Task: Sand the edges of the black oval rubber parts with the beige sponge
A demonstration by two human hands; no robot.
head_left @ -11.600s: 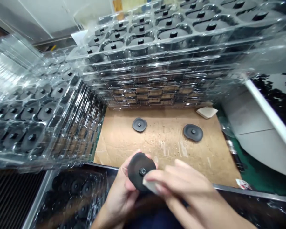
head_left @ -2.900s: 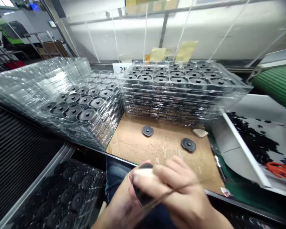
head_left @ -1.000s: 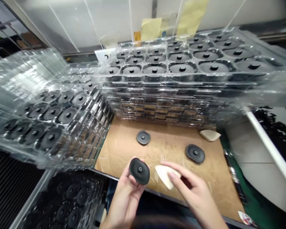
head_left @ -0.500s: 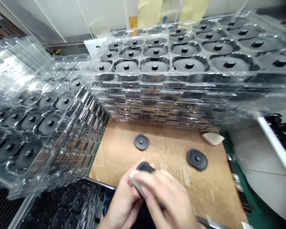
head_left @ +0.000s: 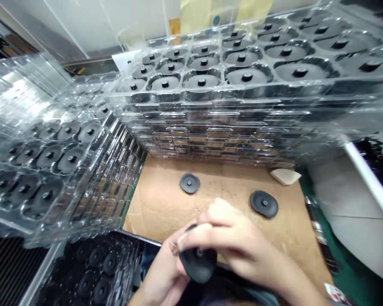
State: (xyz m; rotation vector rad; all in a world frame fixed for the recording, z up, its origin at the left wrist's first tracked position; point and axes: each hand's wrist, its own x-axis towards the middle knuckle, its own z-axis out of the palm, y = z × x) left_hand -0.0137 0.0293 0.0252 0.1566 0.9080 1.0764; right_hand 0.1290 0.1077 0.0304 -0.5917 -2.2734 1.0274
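A black round disc [head_left: 199, 265] with a small stud in its middle is held low in front of me, tilted so its face shows. My left hand [head_left: 167, 265] grips its left edge from below. Across the upper part of the disc, my right hand [head_left: 232, 238] has its fingers curled and pressed against it; something pale at those fingertips is too blurred to make out. Two similar parts lie flat on the cardboard: a left disc [head_left: 189, 183] beyond my hands and a right disc [head_left: 264, 204] off to the side.
Clear plastic trays [head_left: 204, 106] full of black discs are stacked along the back. Another tray stack [head_left: 92, 182] stands at left, and a lower tray [head_left: 92, 272] sits below it. An off-white wedge-shaped piece [head_left: 285, 176] lies at the right of the cardboard sheet [head_left: 153, 199].
The held disc has turned so more of its face shows. My right hand has shifted up and its forearm now reaches in more from the right. The view has moved slightly.
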